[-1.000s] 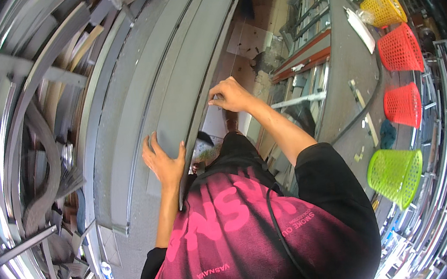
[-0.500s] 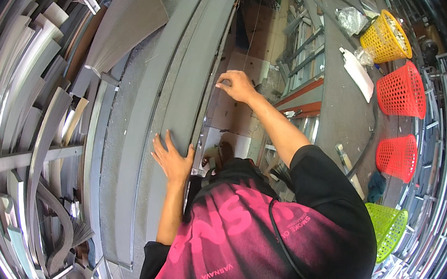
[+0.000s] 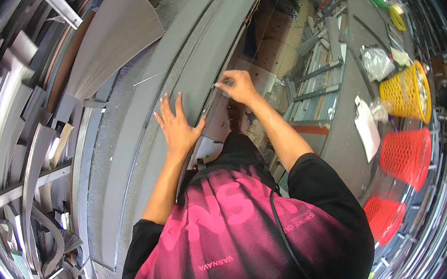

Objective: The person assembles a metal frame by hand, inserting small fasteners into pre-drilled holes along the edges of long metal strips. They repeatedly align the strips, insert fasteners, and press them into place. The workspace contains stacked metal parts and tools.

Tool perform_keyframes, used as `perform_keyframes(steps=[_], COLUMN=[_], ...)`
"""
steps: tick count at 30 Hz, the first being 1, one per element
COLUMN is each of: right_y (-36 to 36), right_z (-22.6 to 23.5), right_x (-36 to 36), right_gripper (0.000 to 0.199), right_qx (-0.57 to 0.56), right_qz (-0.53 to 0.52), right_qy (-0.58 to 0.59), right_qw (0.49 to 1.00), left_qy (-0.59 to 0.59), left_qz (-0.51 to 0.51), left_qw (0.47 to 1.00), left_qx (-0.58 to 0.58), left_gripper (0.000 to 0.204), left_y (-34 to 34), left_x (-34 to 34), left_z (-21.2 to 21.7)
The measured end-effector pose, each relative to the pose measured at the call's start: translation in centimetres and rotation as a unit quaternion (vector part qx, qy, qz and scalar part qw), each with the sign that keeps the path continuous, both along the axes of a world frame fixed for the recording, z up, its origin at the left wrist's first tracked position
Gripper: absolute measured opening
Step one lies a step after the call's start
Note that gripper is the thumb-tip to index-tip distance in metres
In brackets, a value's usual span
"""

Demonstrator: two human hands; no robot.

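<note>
Long grey panels (image 3: 200, 68) with dark grooves run lengthwise along the bench in front of me. My left hand (image 3: 179, 130) rests on the panel nearest me, fingers spread, thumb toward its right-hand edge. Just beyond that edge is my right hand (image 3: 239, 87), thumb and forefinger closed in a pinch. Whatever lies between those fingertips is too small to make out. A thin pale sliver (image 3: 149, 79) lies across the panels, ahead of my left hand.
Metal profiles (image 3: 15, 102) fill a rack at left, near a broad curved grey sheet (image 3: 118, 38). On the right, a grey worktop (image 3: 348, 142) borders a yellow basket (image 3: 403, 98) and red baskets (image 3: 405, 158). Cut strips (image 3: 313, 82) lie between bench and worktop.
The view has turned, so the baskets sit lower in the picture. My left hand is farther forward along the panel, closer to my right hand, which keeps its pinch.
</note>
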State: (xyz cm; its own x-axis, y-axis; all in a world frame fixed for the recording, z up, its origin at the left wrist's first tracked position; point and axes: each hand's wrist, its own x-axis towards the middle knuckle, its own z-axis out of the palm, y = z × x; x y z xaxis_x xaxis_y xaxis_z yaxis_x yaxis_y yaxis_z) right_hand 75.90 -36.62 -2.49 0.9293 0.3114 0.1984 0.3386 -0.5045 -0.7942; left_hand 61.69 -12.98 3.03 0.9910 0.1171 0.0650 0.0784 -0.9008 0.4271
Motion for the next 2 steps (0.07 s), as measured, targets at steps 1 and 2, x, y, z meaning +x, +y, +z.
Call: perform_keyframes(steps=[1, 2], right_y=[-0.3, -0.4], right_z=[-0.1, 0.0], right_x=[0.8, 1.6], right_gripper=[0.024, 0.025], right_qx=[-0.023, -0.019], right_qz=[0.026, 0.047], right_qy=[0.036, 0.058], right_qw=[0.999, 0.997], left_qy=[0.009, 0.019], left_qz=[0.000, -0.001], left_qw=[1.000, 1.000], left_qx=[0.002, 0.005], left_gripper=[0.105, 0.105], left_y=[-1.4, -2.4], left_x=[2.0, 3.8], left_z=[0.0, 0.1])
